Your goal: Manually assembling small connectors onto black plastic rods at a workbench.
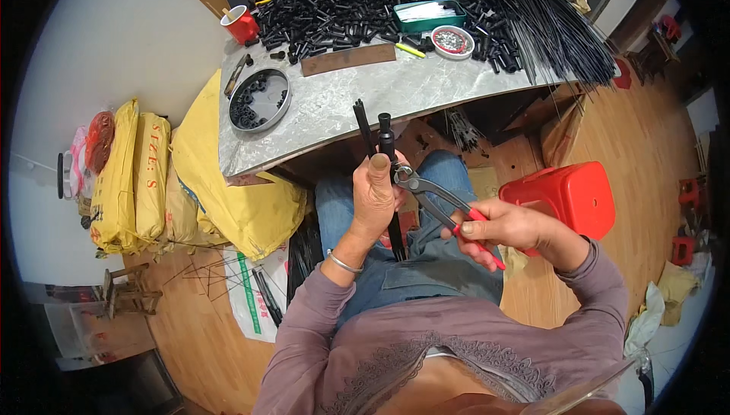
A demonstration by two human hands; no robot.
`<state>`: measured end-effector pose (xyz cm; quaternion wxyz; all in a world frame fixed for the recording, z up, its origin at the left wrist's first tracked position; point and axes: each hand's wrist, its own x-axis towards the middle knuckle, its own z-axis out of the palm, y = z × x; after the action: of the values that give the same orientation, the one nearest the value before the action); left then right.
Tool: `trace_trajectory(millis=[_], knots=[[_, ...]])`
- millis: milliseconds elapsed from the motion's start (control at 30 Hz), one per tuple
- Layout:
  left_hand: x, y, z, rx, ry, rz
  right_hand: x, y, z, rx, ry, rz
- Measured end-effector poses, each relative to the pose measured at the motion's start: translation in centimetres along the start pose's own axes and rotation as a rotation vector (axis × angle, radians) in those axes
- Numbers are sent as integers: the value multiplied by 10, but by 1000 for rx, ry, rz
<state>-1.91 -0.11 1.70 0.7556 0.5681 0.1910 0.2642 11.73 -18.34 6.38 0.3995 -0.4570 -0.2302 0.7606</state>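
Note:
My left hand [369, 206] is closed, thumb up, around a black tubular part [386, 137] with a stepped, knobbed top. A bundle of thin black rods [363, 123] stands beside the tube in the same grip, and dark ends emerge below the fist. My right hand [506, 226] grips the red handles of a pair of end-cutting pincers [439, 194]. The pincers' metal head touches or lies right beside the tube, close to my left fingers. What sits between the jaws is too small to make out. Both hands are above my lap, in front of the table edge.
On the grey table [327, 103] are heaped black tubular parts [342, 4], long black rods [547, 23], a round tray [260, 100], a wooden strip [348, 59], a green box [430, 21] and a red mug [240, 25]. Yellow sacks [148, 179] stand left; a red plastic stool [574, 198] is right.

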Motion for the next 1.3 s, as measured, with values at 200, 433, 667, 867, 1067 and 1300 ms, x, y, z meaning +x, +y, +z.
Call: trace_trajectory(millis=[200, 433, 667, 867, 1067, 1300], knots=[[2, 1, -3, -40, -52, -38, 23, 37, 19, 73, 111, -57], [5, -1, -6, -75, -60, -41, 3, -8, 12, 43, 87, 90], [5, -3, 1, -6, -20, -52, -9, -57, 10, -1292, 338, -230], [9, -1, -4, -60, -31, -58, -6, -44, 8, -1745, 627, -275], [12, -6, -15, -166, -76, -44, -12, -41, -13, -1548, 891, -678], [12, -3, -5, -130, -31, -95, 0, -62, -23, -1702, 867, -825]])
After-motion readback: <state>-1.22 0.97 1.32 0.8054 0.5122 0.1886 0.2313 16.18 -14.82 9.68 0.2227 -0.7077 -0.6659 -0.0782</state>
